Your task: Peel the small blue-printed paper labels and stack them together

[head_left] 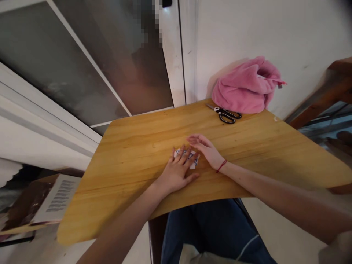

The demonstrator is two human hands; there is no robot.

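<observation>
My left hand (178, 168) lies flat with its fingers spread over a small white piece with blue printing (194, 163), pressing it against the wooden table (132, 154). Most of that piece is hidden under the fingers, and I cannot make out what kind of thing it is. Just right of it, my right hand (205, 148) is held sideways with a red cord round the wrist. Its fingers are loosely bent and apart from the thumb side, and nothing shows in them.
Black-handled scissors (227, 114) lie at the table's back right, in front of a pink plush bag (244, 88) by the wall. A glazed door (110, 62) stands behind the table. On the lower left is an open cardboard box (52, 201).
</observation>
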